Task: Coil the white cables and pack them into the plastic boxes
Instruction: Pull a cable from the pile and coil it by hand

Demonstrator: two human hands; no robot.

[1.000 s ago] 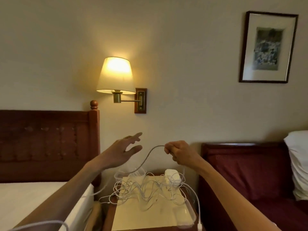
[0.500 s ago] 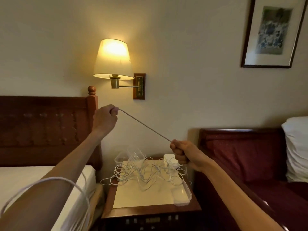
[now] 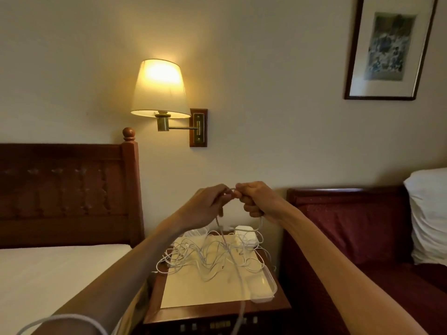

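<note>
You are holding your hands together above the nightstand [image 3: 217,313]. Your left hand [image 3: 208,206] is pinching a white cable [image 3: 238,274] at its fingertips, and your right hand [image 3: 257,200] is gripping the same cable in a curled fist. The cable is hanging down in a loop between them and trailing toward you. More cables [image 3: 208,255] are lying tangled on the nightstand, beside a plastic box [image 3: 268,286].

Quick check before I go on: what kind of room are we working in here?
Most likely a hotel bedroom or guest room: a bed with a wooden headboard on the left, a lit wall lamp above a nightstand with a built-in switch panel, and a framed picture.
</note>
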